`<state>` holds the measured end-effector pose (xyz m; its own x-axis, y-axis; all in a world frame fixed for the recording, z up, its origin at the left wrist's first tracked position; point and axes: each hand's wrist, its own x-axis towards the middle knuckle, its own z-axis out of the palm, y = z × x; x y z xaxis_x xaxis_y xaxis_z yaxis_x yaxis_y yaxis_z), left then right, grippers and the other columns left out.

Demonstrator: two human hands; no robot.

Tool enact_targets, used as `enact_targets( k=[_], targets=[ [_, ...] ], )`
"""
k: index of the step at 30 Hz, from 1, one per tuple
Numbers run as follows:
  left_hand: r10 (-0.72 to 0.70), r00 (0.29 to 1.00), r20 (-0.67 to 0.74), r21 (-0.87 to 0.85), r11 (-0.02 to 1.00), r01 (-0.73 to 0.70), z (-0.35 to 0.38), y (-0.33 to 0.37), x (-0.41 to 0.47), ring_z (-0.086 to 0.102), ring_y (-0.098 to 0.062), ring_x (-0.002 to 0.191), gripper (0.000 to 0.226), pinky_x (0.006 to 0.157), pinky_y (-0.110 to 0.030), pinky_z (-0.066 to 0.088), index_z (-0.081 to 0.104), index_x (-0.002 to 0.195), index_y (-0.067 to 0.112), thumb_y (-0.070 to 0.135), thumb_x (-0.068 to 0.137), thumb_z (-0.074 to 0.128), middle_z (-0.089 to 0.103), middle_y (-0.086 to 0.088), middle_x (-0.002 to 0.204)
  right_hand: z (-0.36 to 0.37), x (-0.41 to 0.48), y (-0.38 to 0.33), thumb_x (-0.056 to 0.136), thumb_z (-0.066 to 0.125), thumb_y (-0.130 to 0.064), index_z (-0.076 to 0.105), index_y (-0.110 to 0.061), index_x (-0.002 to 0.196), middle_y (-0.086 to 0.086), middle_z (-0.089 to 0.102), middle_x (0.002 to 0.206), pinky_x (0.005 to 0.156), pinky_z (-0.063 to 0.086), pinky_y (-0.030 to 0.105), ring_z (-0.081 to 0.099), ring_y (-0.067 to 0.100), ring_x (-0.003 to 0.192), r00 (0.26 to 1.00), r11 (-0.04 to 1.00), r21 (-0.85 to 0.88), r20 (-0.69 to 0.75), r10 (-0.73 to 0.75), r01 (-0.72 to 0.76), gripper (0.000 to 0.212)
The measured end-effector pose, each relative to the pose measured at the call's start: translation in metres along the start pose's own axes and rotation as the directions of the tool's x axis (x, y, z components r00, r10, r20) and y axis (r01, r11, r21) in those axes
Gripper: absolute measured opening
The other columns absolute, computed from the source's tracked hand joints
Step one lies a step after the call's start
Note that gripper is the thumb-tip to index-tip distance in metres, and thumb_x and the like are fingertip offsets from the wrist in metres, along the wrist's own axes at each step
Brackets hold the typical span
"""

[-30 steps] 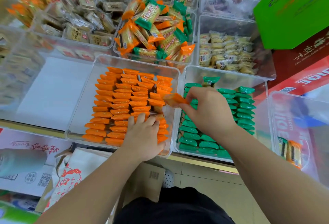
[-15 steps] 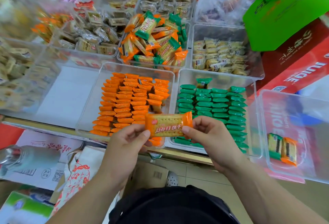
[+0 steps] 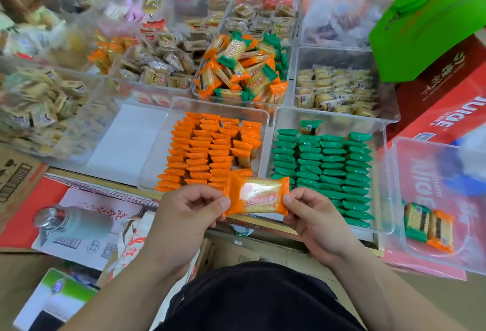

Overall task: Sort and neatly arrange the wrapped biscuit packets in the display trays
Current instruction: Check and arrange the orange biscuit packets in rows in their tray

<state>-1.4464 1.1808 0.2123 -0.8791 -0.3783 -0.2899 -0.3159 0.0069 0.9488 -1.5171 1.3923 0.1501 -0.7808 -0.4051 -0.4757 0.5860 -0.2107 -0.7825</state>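
Orange packet, long axis crosswise, ends in pinch grip of left hand and right hand.

Orange packets, green packets, red juice box, bright green bag

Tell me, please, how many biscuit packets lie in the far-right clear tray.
2: a green packet and an orange packet, side by side near the tray's front left corner; the blurred far part may hide more.
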Motion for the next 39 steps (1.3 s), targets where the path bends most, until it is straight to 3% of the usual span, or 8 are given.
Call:
enact_targets(
  k=[6,9,13,16,22,25,30,39],
  targets=[
    [-0.144,0.99,-0.009,-0.159,0.977,0.14,-0.002,-0.004,0.006,0.063,-0.027,0.068,0.014,0.06,-0.028,0.053,0.071,0.088,0.008,0.001,0.078,0.075,0.067,-0.01,0.068,0.001,-0.003,-0.007,0.066,0.091,-0.02,0.06,-0.016,0.087,0.005,0.062,0.076,0.06,0.046,0.023,0.053,0.012,0.063,0.993,0.967,0.25,0.121,0.013,-0.043,0.038],
    [-0.17,0.983,0.071,-0.317,0.93,0.184,-0.004,-0.003,0.008,0.066,-0.026,0.069,0.049,0.062,-0.029,0.056,0.064,0.106,0.011,-0.002,0.063,0.084,0.066,-0.01,0.071,0.005,-0.005,-0.015,0.084,0.07,-0.003,0.054,-0.019,0.091,0.005,0.062,0.078,0.059,0.045,0.024,0.056,0.014,0.068,0.991,0.964,0.267,0.127,-0.042,0.007,0.024],
    [-0.104,0.994,0.042,-0.38,0.918,0.112,-0.002,0.001,0.006,0.071,-0.029,0.082,0.018,0.071,-0.031,0.06,0.078,0.086,0.01,0.0,0.078,0.065,0.073,-0.015,0.091,0.009,-0.009,-0.019,0.08,0.072,0.0,0.075,-0.012,0.086,0.006,0.066,0.086,0.07,0.047,0.027,0.056,0.014,0.075,0.993,0.983,0.184,0.109,-0.037,0.017,0.014],
    [-0.042,0.998,0.039,-0.23,0.972,0.05,-0.005,0.005,0.005,0.074,-0.031,0.09,0.043,0.076,-0.028,0.06,0.081,0.086,0.011,-0.02,0.087,0.051,0.076,-0.013,0.089,0.004,-0.011,-0.023,0.072,0.059,0.002,0.079,-0.005,0.093,0.013,0.065,0.085,0.078,0.046,0.031,0.056,0.018,0.075,0.992,0.975,0.217,0.13,0.01,-0.038,0.03],
    [0.025,0.999,-0.025,0.172,0.985,-0.02,-0.006,0.007,0.009,0.067,-0.015,0.063,0.014,0.061,-0.023,0.054,0.076,0.077,0.012,0.005,0.088,0.071,0.073,-0.007,0.069,0.006,-0.015,-0.031,0.078,0.077,-0.013,0.072,-0.006,0.077,0.007,0.059,0.066,0.059,0.044,0.022,0.048,0.014,0.06,0.995,0.999,-0.034,0.088,0.044,-0.041,0.009],
    [-0.164,0.987,0.006,0.048,0.985,0.163,-0.009,0.008,0.016,0.054,-0.017,0.052,0.025,0.051,-0.027,0.042,0.07,0.066,0.009,0.008,0.09,0.068,0.059,-0.01,0.06,0.008,-0.01,-0.027,0.086,0.068,-0.02,0.053,-0.011,0.058,0.004,0.042,0.051,0.047,0.032,0.022,0.033,0.014,0.049,0.996,0.993,-0.081,-0.005,0.087,-0.087,0.033],
    [-0.321,0.939,0.126,-0.139,0.931,0.337,-0.01,0.008,0.023,0.046,-0.016,0.047,0.015,0.046,-0.024,0.035,0.068,0.062,0.014,0.018,0.076,0.072,0.05,-0.005,0.057,0.009,-0.004,-0.02,0.089,0.067,-0.019,0.049,-0.013,0.074,0.0,0.033,0.045,0.042,0.024,0.023,0.024,0.011,0.043,0.979,0.979,0.025,-0.025,0.202,-0.202,0.024],
    [-0.003,0.999,0.047,0.199,0.98,-0.007,-0.004,-0.004,0.032,0.074,-0.017,0.071,0.015,0.056,-0.022,0.055,0.074,0.089,0.014,0.003,0.093,0.065,0.077,-0.002,0.079,0.019,0.002,-0.029,0.1,0.054,-0.037,0.066,-0.005,0.107,0.021,0.075,0.095,0.064,0.056,0.033,0.074,0.031,0.081,0.982,0.99,-0.053,-0.147,0.12,-0.129,0.035]
  ],
)
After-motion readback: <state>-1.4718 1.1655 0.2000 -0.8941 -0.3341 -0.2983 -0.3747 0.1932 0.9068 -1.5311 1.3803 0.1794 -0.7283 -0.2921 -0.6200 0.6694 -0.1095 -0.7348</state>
